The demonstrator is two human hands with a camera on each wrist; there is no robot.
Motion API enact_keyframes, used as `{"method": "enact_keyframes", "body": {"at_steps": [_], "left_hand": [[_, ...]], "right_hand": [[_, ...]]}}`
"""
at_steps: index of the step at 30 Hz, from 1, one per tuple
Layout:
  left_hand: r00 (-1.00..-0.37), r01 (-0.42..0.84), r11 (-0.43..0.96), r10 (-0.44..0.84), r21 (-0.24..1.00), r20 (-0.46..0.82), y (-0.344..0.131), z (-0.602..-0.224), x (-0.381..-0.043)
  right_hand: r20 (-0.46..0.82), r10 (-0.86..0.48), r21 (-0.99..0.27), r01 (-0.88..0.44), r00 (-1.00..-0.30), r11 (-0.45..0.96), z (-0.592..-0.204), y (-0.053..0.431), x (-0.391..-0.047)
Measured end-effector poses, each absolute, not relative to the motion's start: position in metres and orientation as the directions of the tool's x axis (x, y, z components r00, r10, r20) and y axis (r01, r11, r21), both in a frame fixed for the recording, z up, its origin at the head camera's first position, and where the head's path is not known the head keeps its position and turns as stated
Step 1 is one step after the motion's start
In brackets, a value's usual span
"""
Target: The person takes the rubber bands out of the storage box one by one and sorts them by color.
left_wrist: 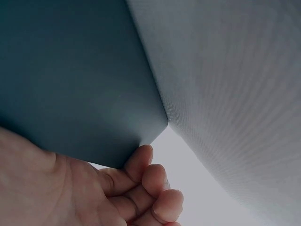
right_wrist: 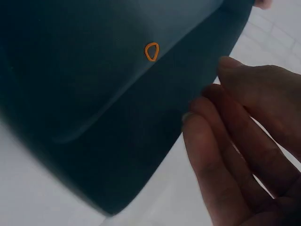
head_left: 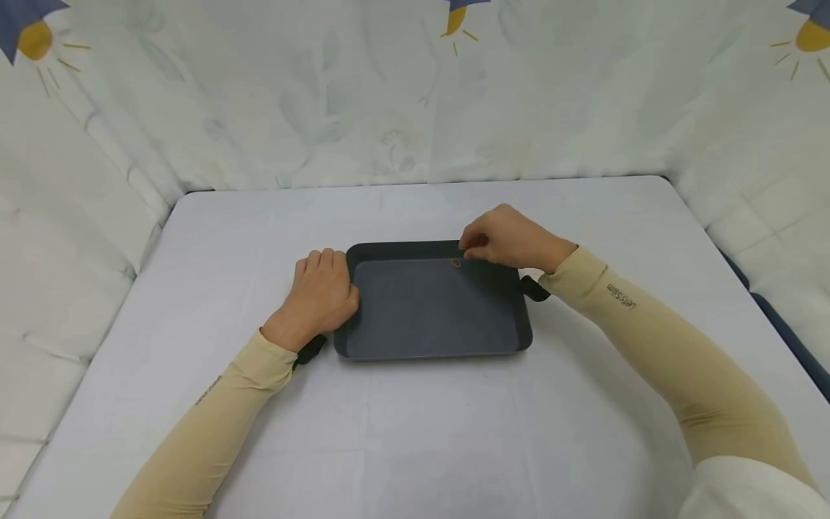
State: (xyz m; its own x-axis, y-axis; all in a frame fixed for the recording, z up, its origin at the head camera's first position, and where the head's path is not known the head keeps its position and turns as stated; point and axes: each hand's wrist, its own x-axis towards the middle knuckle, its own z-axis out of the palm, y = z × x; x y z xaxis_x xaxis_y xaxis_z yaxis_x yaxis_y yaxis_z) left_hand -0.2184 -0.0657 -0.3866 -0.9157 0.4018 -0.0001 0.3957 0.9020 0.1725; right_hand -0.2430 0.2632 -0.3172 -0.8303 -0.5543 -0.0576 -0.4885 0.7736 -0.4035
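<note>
A dark grey rectangular tray [head_left: 441, 310] sits on the white table. My left hand [head_left: 320, 288] grips its left side, the thumb over the rim. In the left wrist view its curled fingers [left_wrist: 140, 162] are at the tray's outer wall. A small orange loop like a rubber band [right_wrist: 151, 52] lies inside, where the floor meets the far wall, right of centre. My right hand [head_left: 509, 238] hovers at the far rim, just right of the loop. Its fingers bend loosely, the thumb apart from them, and nothing shows between them in the right wrist view [right_wrist: 249, 141].
The table [head_left: 415, 440] has a white cover and rounded far corners. White patterned fabric [head_left: 389, 108] hangs behind it and along both sides. Tan sleeves [head_left: 674, 360] cover both forearms, and a black strap [head_left: 534, 289] shows at each wrist.
</note>
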Motion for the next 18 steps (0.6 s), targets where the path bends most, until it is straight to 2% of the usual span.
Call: {"method": "enact_keyframes", "body": {"at_steps": [6, 18], "left_hand": [[-0.915, 0.398, 0.899, 0.404, 0.183, 0.001, -0.062, -0.386, -0.218], [-0.917, 0.395, 0.902, 0.399, 0.173, 0.012, -0.056, -0.386, -0.216]], "right_hand": [[-0.170, -0.557, -0.349, -0.479, -0.813, 0.805, -0.320, 0.255, -0.247], [-0.277, -0.575, -0.234, -0.527, -0.770, 0.817, -0.328, 0.243, -0.247]]}}
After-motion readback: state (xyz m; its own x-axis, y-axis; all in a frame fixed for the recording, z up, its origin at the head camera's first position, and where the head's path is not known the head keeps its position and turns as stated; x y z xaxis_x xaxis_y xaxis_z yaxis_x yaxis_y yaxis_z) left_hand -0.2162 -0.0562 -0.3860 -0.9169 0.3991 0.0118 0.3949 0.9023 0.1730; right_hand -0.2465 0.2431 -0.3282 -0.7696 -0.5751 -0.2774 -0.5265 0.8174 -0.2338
